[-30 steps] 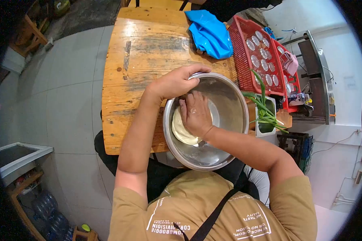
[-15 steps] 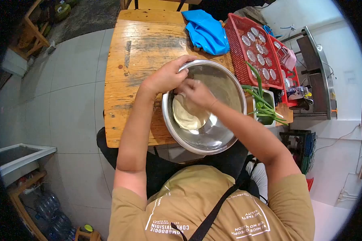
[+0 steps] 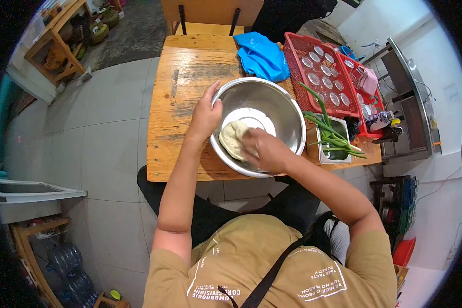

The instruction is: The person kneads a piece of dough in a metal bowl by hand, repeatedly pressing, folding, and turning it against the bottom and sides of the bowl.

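Observation:
A large steel bowl [image 3: 287, 110] rests near the front edge of the wooden table [image 3: 161, 128]. Pale dough [image 3: 232, 138] lies in its left part, rounded and folded. My left hand [image 3: 207, 115] grips the bowl's left rim, thumb and fingers on either side of the edge. Inside the bowl my right hand [image 3: 264, 149] is at the dough's right side; its fingers are smeared by motion, so their shape and hold cannot be made out.
Right of the bowl, green onions [image 3: 331, 136] lie over a steel container [image 3: 346, 158]. Behind are red baskets [image 3: 305, 46] with clear cups and a blue plastic bag [image 3: 262, 56]. A chair [image 3: 210, 28] stands at the table's far side.
My right hand has moved down from the bowl's upper left rim to the dough's right side. My left hand sits lower on the left rim. The dough looks more compact, and the view has shifted.

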The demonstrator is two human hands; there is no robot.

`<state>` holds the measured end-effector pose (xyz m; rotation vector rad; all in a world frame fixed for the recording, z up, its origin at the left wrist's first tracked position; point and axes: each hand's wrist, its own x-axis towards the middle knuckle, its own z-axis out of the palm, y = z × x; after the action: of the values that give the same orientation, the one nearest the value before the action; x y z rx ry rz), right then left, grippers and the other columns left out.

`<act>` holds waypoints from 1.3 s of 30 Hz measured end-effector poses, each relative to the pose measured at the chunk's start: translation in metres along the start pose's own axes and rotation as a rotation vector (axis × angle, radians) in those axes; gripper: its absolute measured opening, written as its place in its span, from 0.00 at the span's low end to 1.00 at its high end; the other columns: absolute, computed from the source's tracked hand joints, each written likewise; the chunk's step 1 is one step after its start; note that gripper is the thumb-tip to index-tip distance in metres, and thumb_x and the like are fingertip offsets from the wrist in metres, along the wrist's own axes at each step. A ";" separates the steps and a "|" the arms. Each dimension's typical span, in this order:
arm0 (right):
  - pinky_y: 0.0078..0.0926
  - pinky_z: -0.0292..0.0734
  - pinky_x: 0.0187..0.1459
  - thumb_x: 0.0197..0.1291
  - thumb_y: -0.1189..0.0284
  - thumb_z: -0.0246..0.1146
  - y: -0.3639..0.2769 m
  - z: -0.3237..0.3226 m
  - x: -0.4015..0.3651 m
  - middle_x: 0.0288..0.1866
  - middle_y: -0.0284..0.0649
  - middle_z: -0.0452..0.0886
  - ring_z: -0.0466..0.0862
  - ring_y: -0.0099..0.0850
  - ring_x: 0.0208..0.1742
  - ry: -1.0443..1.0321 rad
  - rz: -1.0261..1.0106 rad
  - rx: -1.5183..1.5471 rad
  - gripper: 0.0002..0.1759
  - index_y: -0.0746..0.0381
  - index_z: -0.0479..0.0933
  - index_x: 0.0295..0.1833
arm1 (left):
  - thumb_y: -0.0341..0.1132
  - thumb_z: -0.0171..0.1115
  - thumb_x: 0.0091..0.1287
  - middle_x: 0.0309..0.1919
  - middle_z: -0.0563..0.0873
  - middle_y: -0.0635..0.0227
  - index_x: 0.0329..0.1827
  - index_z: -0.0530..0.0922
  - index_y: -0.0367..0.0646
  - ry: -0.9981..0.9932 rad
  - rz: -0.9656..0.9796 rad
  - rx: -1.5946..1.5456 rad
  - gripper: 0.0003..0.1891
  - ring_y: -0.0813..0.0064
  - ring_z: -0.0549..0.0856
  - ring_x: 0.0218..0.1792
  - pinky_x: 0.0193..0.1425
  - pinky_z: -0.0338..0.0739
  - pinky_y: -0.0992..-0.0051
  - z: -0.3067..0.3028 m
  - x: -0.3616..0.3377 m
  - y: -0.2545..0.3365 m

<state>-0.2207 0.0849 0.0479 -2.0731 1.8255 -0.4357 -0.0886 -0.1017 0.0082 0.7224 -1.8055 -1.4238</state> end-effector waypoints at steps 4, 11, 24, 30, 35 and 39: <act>0.51 0.84 0.49 0.69 0.61 0.65 0.004 -0.031 -0.012 0.37 0.54 0.88 0.89 0.51 0.44 -0.160 0.248 0.035 0.18 0.57 0.85 0.59 | 0.29 0.52 0.76 0.66 0.84 0.46 0.76 0.72 0.38 -0.050 -0.013 0.074 0.25 0.56 0.85 0.66 0.71 0.75 0.66 -0.006 -0.003 0.010; 0.47 0.69 0.75 0.70 0.41 0.61 0.031 0.024 0.040 0.75 0.61 0.72 0.73 0.56 0.76 -0.090 0.365 -0.209 0.47 0.62 0.62 0.83 | 0.27 0.54 0.77 0.65 0.85 0.51 0.74 0.74 0.38 -0.018 0.003 0.151 0.23 0.63 0.83 0.66 0.72 0.74 0.68 -0.003 -0.001 -0.005; 0.44 0.79 0.59 0.62 0.36 0.68 0.036 0.013 0.005 0.52 0.61 0.84 0.86 0.48 0.59 0.072 0.199 -0.273 0.46 0.59 0.72 0.73 | 0.29 0.51 0.76 0.66 0.83 0.42 0.75 0.73 0.39 0.042 0.000 0.249 0.24 0.47 0.83 0.66 0.71 0.76 0.60 0.008 -0.010 0.006; 0.43 0.77 0.62 0.61 0.36 0.70 0.023 -0.014 -0.001 0.60 0.57 0.83 0.83 0.53 0.61 -0.339 0.244 0.251 0.42 0.64 0.78 0.62 | 0.29 0.50 0.76 0.67 0.82 0.41 0.76 0.72 0.38 0.051 -0.039 0.263 0.24 0.46 0.82 0.68 0.72 0.75 0.59 0.009 -0.012 0.006; 0.45 0.81 0.45 0.58 0.43 0.76 0.025 -0.008 -0.005 0.44 0.52 0.87 0.88 0.46 0.43 -0.010 0.381 0.234 0.36 0.63 0.75 0.55 | 0.29 0.49 0.77 0.68 0.81 0.42 0.77 0.71 0.37 0.013 0.002 0.312 0.25 0.47 0.81 0.69 0.73 0.74 0.60 0.007 -0.015 0.012; 0.31 0.80 0.38 0.58 0.55 0.80 0.054 0.001 0.001 0.36 0.40 0.84 0.84 0.30 0.36 0.580 0.515 0.583 0.35 0.64 0.73 0.60 | 0.28 0.50 0.77 0.68 0.81 0.42 0.77 0.70 0.37 0.003 0.020 0.313 0.25 0.47 0.81 0.70 0.74 0.73 0.60 0.001 -0.020 0.011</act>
<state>-0.2679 0.0779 0.0224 -1.0985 2.0922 -1.3221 -0.0776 -0.0825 0.0150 0.8587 -2.0522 -1.1369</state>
